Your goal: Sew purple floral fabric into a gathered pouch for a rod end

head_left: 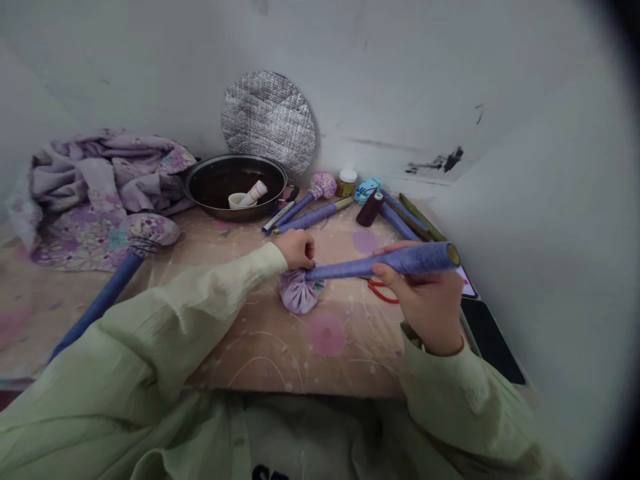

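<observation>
My right hand (433,300) is wrapped round a blue-wrapped stick (345,269), whose bare round end points right. The stick's other end goes into a ball-shaped head of gathered floral purple cloth (299,293) just above the table. At the neck of that cloth head, my left hand (297,249) is closed in a pinch. Whatever lies between its fingertips is too small to tell. Behind the stick, partly hidden, lie red-handled scissors (384,291).
Floral cloth (100,193) and another cloth-headed stick (115,287) lie left. A pan (210,208) holding a small white cup (239,202) stands behind, near a silver round pad (270,120). Right are a thread spool (369,210), a jar (347,183) and a dark phone (493,343).
</observation>
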A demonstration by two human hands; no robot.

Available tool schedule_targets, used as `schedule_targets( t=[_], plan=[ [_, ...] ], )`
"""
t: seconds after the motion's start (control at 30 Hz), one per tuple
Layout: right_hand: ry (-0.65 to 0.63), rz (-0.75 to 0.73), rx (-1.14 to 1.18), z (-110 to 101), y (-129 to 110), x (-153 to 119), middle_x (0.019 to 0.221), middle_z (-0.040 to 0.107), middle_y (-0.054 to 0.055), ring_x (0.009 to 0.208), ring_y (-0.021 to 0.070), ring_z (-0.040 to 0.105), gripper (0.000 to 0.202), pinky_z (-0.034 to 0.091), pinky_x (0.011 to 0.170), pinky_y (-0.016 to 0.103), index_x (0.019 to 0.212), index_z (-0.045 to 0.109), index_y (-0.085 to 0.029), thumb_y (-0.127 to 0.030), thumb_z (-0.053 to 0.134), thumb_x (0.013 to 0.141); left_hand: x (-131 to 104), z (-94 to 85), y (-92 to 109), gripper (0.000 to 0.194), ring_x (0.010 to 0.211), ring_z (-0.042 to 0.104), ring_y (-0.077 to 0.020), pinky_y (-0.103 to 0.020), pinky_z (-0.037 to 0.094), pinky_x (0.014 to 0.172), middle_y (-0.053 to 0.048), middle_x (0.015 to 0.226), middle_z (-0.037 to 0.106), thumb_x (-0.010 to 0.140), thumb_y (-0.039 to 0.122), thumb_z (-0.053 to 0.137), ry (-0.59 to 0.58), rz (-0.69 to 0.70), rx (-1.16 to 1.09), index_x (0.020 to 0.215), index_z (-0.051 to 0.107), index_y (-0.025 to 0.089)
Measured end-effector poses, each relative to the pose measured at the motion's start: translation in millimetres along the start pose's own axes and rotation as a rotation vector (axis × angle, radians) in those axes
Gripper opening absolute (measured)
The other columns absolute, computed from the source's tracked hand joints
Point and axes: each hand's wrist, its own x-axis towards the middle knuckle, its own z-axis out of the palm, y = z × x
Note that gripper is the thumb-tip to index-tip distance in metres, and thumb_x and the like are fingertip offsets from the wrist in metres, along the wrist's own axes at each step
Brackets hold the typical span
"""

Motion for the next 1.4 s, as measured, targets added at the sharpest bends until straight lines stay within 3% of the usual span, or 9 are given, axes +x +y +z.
schedule_targets(
  t=[0.17,0.23,0.43,0.67,0.77,1.0,1.17,1.27,1.4],
  plan=[
    [-0.564,-0.248,0.094,-0.9,-12.8,8.6,0.097,0.07,0.002,0.095,0.017,0.064,0.03,0.051,0.085,0.031,0.103,0.06,-0.022,-0.021,0.066,0.074,-4.7,-3.4,5.8,0.005,0.051,0.051,-0.0096,-0.021,0.035,0.053,0.002,0.052,0.059,0.055,0.014,0.068,-0.008,0.045,-0.051,0.058,0.064,0.013],
    [-0.605,-0.246,0.109,3.4,-13.5,7.9,0.098,0.07,0.001,0.094,0.0167,0.064,0.027,0.052,0.083,0.03,0.102,0.061,-0.024,-0.021,0.065,0.075,-7.4,-5.3,9.4,0.005,0.051,0.051,-0.0094,-0.02,0.036,0.053,0.002,0.052,0.059,0.055,0.013,0.068,-0.01,0.076,-0.068,0.058,0.064,0.013],
    [-0.296,-0.127,0.039,19.0,-5.8,2.0,0.085,0.07,0.001,0.08,0.0198,0.067,0.02,0.053,0.073,0.033,0.087,0.064,-0.022,-0.03,0.07,0.07,-14.0,-7.4,14.5,0.005,0.05,0.05,-0.0075,-0.018,0.036,0.052,0.003,0.053,0.059,0.056,0.012,0.068,-0.093,0.157,-0.09,0.06,0.066,0.013],
    [-0.359,-0.125,0.065,15.7,-9.7,2.0,0.085,0.07,0.002,0.078,0.0191,0.066,0.019,0.052,0.071,0.032,0.087,0.064,-0.022,-0.032,0.068,0.072,-11.7,-7.2,9.4,0.006,0.05,0.05,-0.0071,-0.017,0.035,0.05,0.003,0.053,0.061,0.055,0.016,0.069,-0.124,0.157,-0.099,0.061,0.067,0.014],
    [-0.313,-0.145,0.094,13.1,-13.6,-0.8,0.086,0.07,0.002,0.081,0.02,0.066,0.02,0.052,0.074,0.034,0.087,0.063,-0.021,-0.032,0.069,0.071,-10.9,-9.0,8.0,0.005,0.049,0.05,-0.0069,-0.017,0.035,0.05,0.003,0.051,0.06,0.055,0.015,0.069,-0.145,0.129,-0.094,0.059,0.067,0.014],
    [0.038,-0.21,0.334,25.9,-19.4,-8.3,0.081,0.062,0.001,0.076,0.018,0.061,0.017,0.051,0.07,0.035,0.091,0.058,-0.025,-0.029,0.063,0.076,-13.6,-11.9,15.8,0.004,0.046,0.048,-0.0055,-0.015,0.034,0.047,0.005,0.048,0.057,0.054,0.012,0.068,-0.17,0.159,-0.123,0.057,0.067,0.015],
    [0.323,-0.168,0.51,35.4,-23.1,9.3,0.08,0.054,0.001,0.07,0.0147,0.057,0.012,0.049,0.066,0.032,0.091,0.057,-0.025,-0.032,0.057,0.08,-18.8,-11.0,25.5,0.011,0.047,0.049,-0.0062,-0.016,0.034,0.049,0.005,0.048,0.055,0.053,0.004,0.065,-0.188,0.186,-0.041,0.057,0.066,0.015],
    [0.426,-0.137,0.651,28.2,-26.7,21.4,0.078,0.051,0.0,0.071,0.0124,0.057,0.011,0.049,0.068,0.03,0.089,0.058,-0.024,-0.031,0.053,0.083,-20.2,-14.1,22.6,0.006,0.047,0.049,-0.007,-0.018,0.035,0.049,0.004,0.049,0.055,0.057,0.009,0.066,-0.143,0.192,-0.048,0.06,0.067,0.014],
    [0.589,-0.155,0.715,2.1,-23.7,31.7,0.08,0.053,-0.001,0.083,0.0125,0.06,0.019,0.048,0.075,0.028,0.087,0.059,-0.026,-0.028,0.041,0.09,-20.1,-16.7,8.4,0.005,0.049,0.051,-0.008,-0.019,0.036,0.052,0.003,0.053,0.058,0.057,0.011,0.066,-0.043,0.182,-0.022,0.061,0.065,0.014]
  ],
)
